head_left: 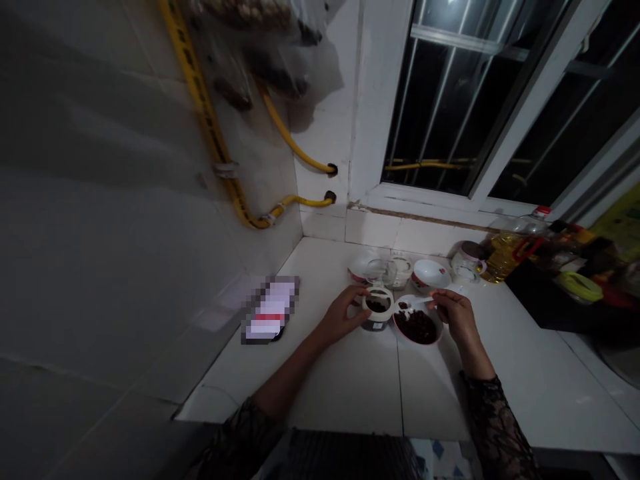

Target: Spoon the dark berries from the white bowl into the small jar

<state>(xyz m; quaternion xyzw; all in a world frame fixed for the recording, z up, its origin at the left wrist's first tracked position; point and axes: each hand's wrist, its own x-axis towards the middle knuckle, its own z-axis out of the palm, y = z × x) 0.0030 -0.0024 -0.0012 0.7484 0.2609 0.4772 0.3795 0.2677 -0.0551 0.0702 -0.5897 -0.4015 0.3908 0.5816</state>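
My left hand (345, 317) is wrapped round the side of a small seasoning jar (378, 325) with a pale rim. Dark contents show inside the jar, and its clear lid (380, 272) appears raised at the back. Close on the right stands a white bowl (439, 335) holding dark reddish-brown bits (414, 325). Over that bowl, my right hand (456, 313) pinches the handle of a white spoon (421, 302). The spoon's head is at the bowl's left side, with some dark bits by it.
Behind are a second seasoning jar (401, 269), a white bowl (431, 274) and a glass jar (466, 264). An oil bottle (501, 256) stands by a dark box (533, 293) at right. A phone (273, 310) lies left. Yellow pipe (200, 107) runs along the wall.
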